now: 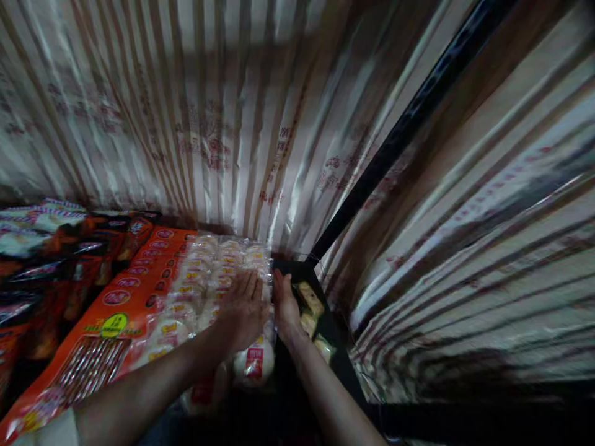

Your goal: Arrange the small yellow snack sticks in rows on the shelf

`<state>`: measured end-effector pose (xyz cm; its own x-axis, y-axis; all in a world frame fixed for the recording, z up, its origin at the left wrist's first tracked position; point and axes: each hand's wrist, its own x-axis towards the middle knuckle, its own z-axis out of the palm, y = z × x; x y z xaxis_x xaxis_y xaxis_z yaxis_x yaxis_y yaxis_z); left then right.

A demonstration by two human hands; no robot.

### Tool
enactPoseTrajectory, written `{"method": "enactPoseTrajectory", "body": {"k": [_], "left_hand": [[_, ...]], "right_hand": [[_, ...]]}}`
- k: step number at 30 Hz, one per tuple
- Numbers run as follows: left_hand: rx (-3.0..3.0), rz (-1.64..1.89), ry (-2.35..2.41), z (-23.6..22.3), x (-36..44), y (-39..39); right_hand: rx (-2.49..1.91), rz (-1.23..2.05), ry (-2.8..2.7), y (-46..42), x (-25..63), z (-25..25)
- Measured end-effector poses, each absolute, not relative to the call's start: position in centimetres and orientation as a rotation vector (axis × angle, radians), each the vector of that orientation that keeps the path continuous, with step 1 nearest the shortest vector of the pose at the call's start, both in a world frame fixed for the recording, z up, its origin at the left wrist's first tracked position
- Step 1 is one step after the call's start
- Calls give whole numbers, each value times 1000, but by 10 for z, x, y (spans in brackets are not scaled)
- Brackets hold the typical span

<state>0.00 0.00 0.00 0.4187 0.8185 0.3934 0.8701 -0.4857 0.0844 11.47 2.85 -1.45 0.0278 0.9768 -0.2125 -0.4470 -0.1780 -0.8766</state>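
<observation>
Several clear packets of round white pieces (255, 362) lie in long rows on the dark shelf, with red and yellow print on them. My left hand (242, 310) lies flat on top of the right-hand rows, fingers stretched out and pointing away from me. My right hand (285, 303) stands on edge along the right side of the last row, its fingers straight and against the wrapping. Neither hand is closed round a packet. Right of my right wrist, a few pale yellowish packets (310, 300) sit on the dark surface.
Orange packs (105, 300) overlap in a row left of the white packets. Dark and orange packs (88, 248) lie farther left. Printed, pleated plastic sheeting (223, 124) hangs behind and right. A black post (372, 186) slants up from the shelf's back corner (297, 269).
</observation>
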Motion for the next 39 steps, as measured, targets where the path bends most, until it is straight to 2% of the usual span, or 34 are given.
{"method": "enactPoseTrajectory", "body": {"k": [6,15,22,30,35,39], "left_hand": [[-2422,-746,-1507,4,0,6],[-2466,-759,-1547,1,-3,12],[-2462,-712,-1630,10,-18,12],[-2454,-600,-1566,31,-36,-51],[-2562,-641,-1273,11,-28,-110],[-2623,-645,-1244,-4,-9,-128]], "right_hand": [[-1097,1380,-762,34,120,-8],[-1224,1301,-918,39,121,-14],[-1204,1359,-852,33,117,-5],[-1091,1097,-849,5,128,5],[-1201,810,-957,-15,154,15],[-1379,594,-1195,-24,188,13]]}}
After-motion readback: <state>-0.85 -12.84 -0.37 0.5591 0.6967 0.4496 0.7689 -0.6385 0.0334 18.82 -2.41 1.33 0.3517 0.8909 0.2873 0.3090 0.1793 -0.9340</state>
